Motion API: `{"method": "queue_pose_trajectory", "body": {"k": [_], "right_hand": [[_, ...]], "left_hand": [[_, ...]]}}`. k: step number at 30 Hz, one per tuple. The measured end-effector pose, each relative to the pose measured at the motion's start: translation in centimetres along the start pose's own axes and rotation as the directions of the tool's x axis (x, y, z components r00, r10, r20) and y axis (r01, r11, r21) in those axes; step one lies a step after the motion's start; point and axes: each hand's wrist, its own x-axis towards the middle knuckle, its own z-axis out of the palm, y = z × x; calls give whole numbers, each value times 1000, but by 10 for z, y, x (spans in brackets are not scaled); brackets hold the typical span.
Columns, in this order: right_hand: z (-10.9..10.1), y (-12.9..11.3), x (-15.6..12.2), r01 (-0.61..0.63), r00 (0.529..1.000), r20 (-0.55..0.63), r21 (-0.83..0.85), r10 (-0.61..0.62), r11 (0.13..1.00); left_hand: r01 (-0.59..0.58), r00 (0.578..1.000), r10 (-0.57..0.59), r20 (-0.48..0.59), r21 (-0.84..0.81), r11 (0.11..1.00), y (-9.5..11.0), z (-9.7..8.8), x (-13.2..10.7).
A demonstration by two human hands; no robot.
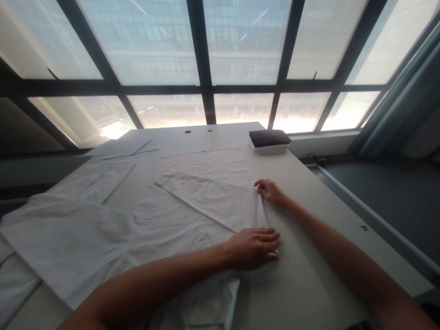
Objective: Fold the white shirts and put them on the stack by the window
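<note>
A white shirt (192, 201) lies spread flat on the pale table (309, 192), one sleeve folded diagonally across its body. My left hand (254, 247) reaches across and lies flat on the shirt's right edge, fingers stretched out and together. My right hand (271, 191) rests farther up the same edge, fingers curled and pinching the fabric at the fold.
A stack of folded cloths (270, 140), dark on top and white beneath, sits at the table's far right corner. More white garments (65, 229) lie at the left. Large windows (220, 59) stand behind the table. A grey curtain (402, 105) hangs at right.
</note>
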Motion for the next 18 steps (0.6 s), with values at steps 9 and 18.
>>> {"method": "queue_pose_trajectory", "body": {"k": [9, 18], "right_hand": [[5, -6, -2, -38, 967, -255, -132, 3, 991], [20, -26, -13, 62, 997, 64, -200, -50, 978]], "left_hand": [[440, 894, -448, 23, 149, 886, -32, 6, -2], [211, 971, -220, 90, 100, 972, -22, -3, -5]]}}
